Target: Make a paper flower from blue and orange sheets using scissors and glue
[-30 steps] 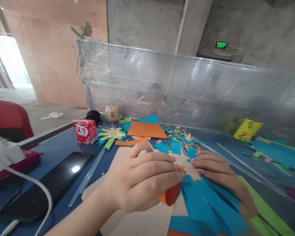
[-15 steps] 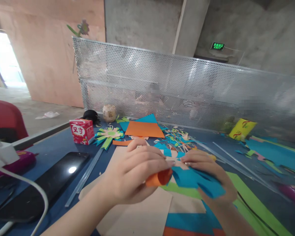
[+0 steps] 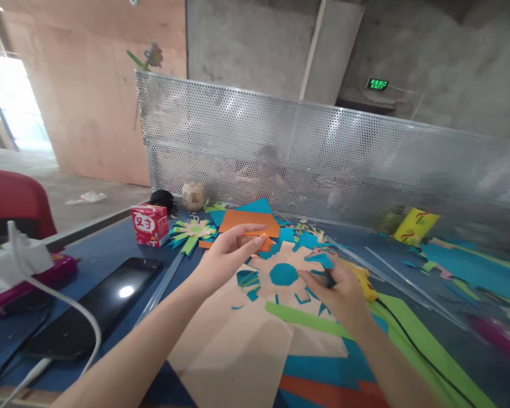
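Note:
My left hand (image 3: pixel 227 252) hovers over the table with its fingers pinched on a small orange paper piece (image 3: pixel 264 242). My right hand (image 3: pixel 338 286) is closed on the edge of a beige paper flower (image 3: pixel 280 276) with a blue round centre and blue petal tips, and a blue petal (image 3: pixel 322 259) sticks up at its fingertips. The flower lies on a large beige sheet (image 3: pixel 233 345). A green paper strip (image 3: pixel 300 315) lies just below the flower.
A finished paper flower (image 3: pixel 191 231), orange and blue sheets (image 3: pixel 249 220), a red carton (image 3: pixel 149 224), a black phone (image 3: pixel 91 306), a clear stick (image 3: pixel 161 286) and a yellow glue gun (image 3: pixel 362 280) lie around. A perforated metal screen (image 3: pixel 323 158) stands behind; a person sits beyond it.
Both hands have moved apart. The left took the orange piece up and away, and the blue paper bundle is gone from the right hand, leaving the beige flower exposed on the sheet.

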{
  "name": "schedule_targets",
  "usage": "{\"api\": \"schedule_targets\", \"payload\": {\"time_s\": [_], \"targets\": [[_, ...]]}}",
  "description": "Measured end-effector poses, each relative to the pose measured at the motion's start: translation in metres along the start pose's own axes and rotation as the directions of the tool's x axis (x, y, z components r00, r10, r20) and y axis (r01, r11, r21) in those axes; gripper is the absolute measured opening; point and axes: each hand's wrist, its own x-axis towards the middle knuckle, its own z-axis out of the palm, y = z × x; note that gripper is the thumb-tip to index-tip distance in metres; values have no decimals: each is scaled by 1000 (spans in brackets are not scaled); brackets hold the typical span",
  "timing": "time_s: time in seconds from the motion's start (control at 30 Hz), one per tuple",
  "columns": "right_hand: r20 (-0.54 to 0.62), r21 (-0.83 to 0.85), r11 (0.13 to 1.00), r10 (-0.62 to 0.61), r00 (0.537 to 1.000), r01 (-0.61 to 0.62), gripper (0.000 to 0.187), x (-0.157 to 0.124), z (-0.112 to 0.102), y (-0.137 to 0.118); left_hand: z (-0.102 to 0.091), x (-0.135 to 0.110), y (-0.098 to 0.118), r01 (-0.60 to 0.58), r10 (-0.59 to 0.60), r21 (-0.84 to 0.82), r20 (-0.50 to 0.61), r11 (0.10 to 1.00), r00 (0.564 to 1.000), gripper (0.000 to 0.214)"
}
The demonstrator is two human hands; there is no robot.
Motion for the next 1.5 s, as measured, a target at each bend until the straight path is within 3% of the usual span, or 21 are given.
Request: {"api": "schedule_targets", "payload": {"time_s": [0.13, 0.27, 0.37, 0.5, 0.57, 0.63, 0.7, 0.8, 0.9, 1.07, 1.2, 1.27, 1.4, 1.5], "targets": [[68, 89, 994, 60, 996, -66, 13, 0, 1, -2, -1, 3, -2, 88, -89, -66, -12, 994, 996, 39], [91, 111, 991, 67, 994, -77, 13, 1, 1, -3, -3, 5, -5, 90, -92, -79, -24, 993, 995, 38], [68, 83, 995, 45, 997, -51, 13, 0, 0, -2, -5, 3, -4, 32, -32, -79, -4, 996, 999, 38], [-39, -73, 989, -134, 990, 131, 8, -1, -2, -1, -7, -3, 0, -152, 152, -6, 77, 988, 985, 42], [-87, -75, 965, -257, 962, 251, 7, -1, -2, 0, -7, -8, 2, -375, 363, 99, 116, 922, 924, 52], [-147, 23, 914, -398, 906, 405, 12, -2, -4, -1, -5, -14, 5, -612, 591, 206, 159, 764, 791, 59], [-224, 122, 828, -514, 828, 547, 14, -3, -6, -2, -3, -19, 9, -760, 732, 276, 217, 589, 646, 57], [-251, 92, 772, -593, 765, 629, 16, -6, -13, -6, -1, -25, 15, -854, 814, 324, 296, 407, 500, 49], [-204, -15, 781, -614, 762, 625, 17, -12, -19, -8, -1, -30, 19, -883, 843, 358, 329, 304, 425, 41], [-195, -115, 772, -635, 748, 625, 22, -20, -24, -1, -1, -40, 24, -841, 834, 464, 316, 279, 452, 23], [-58, -159, 758, -646, 761, 632, 24, -22, -35, 2, 1, -46, 25, -830, 829, 509, 345, 227, 439, 14], [-44, -167, 762, -639, 768, 625, 25, -23, -37, 2, 2, -46, 24, -834, 822, 511, 371, 208, 433, 14], [-142, -180, 766, -641, 755, 617, 24, -24, -29, 0, 2, -45, 22, -847, 839, 489, 355, 209, 412, 15], [-230, -171, 788, -616, 753, 592, 22, -23, -21, -5, 1, -44, 19, -839, 840, 484, 323, 248, 435, 14]]}}
